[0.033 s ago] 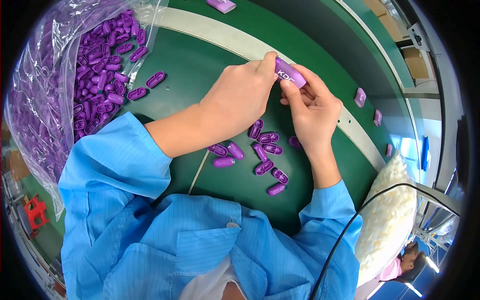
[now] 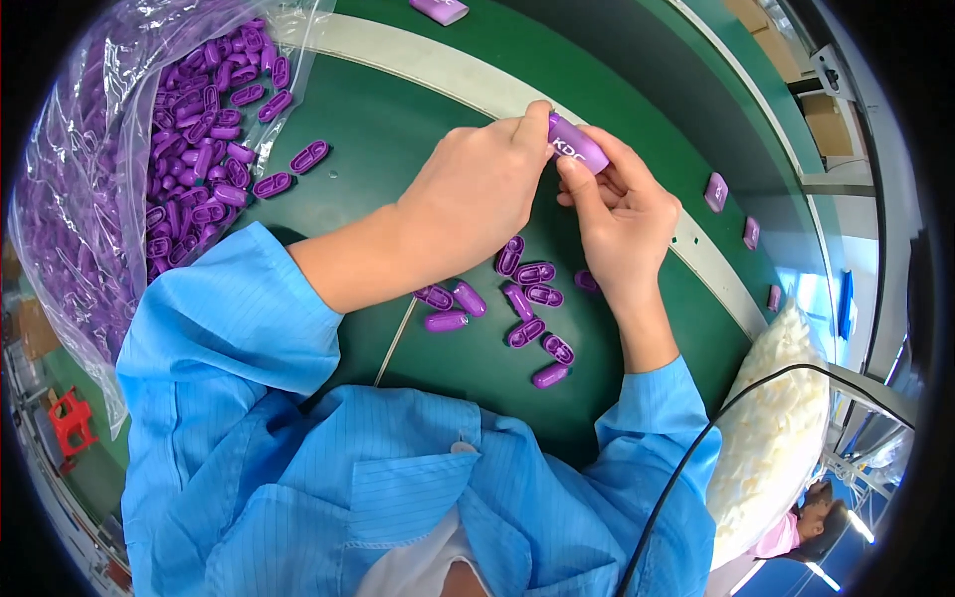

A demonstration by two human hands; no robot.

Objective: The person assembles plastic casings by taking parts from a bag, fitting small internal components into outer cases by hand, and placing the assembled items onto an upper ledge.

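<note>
Above the far side of the green work surface, both my hands hold one smooth purple flattened case (image 2: 580, 145) with white lettering. My right hand (image 2: 627, 204) grips its right end between thumb and fingers. At the other end, my left hand (image 2: 484, 179) is closed with its fingertips pressed on the case; a darker purple edge shows there, and whatever else these fingers cover is hidden. Below the hands lie several small oval purple caps (image 2: 535, 274), some hollow side up, others on their sides.
A clear plastic bag (image 2: 109, 95) full of purple caps lies open at the left, two caps outside its mouth. Beyond a pale strip, several purple cases (image 2: 716, 192) rest on a green belt. At the right stand a bag of whitish pieces (image 2: 771, 438) and a black cable (image 2: 686, 453).
</note>
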